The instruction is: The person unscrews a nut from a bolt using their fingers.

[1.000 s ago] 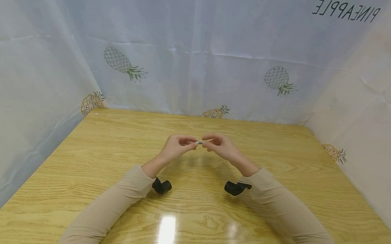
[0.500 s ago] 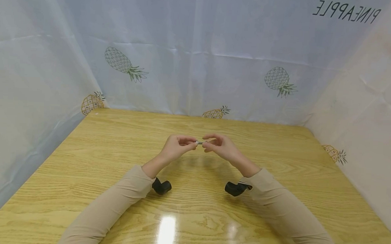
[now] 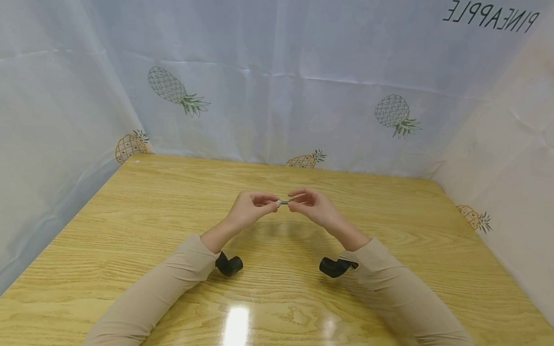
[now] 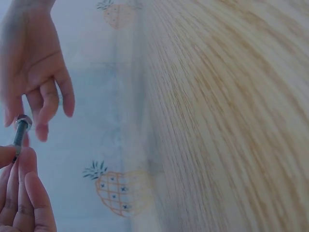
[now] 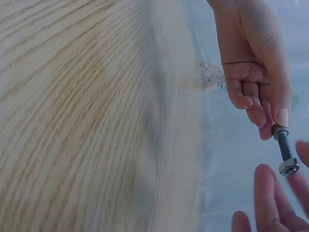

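Observation:
Above the middle of the table, a small metal bolt (image 3: pixel 284 202) spans the gap between both hands. My left hand (image 3: pixel 252 209) pinches its head end between thumb and fingertip; the right wrist view shows the threaded shank (image 5: pixel 285 146) standing out from that grip. A hex nut (image 5: pixel 289 166) sits on the far end of the thread. My right hand (image 3: pixel 319 208) is at this nut, thumb and fingers spread, with one fingertip right at the nut's side and the thumb a little off it. In the left wrist view the nut (image 4: pixel 24 121) lies just under the right fingers.
The wood-grain table (image 3: pixel 271 296) extends around both arms. A pale curtain (image 3: pixel 280 101) printed with pineapples rises behind the table's far edge and along its sides. Black wrist-worn pieces (image 3: pixel 229 265) poke out below each cuff.
My right thumb and fingers have shifted slightly right and apart, so more of the bolt shows between the hands. The left hand keeps its pinch in the same place.

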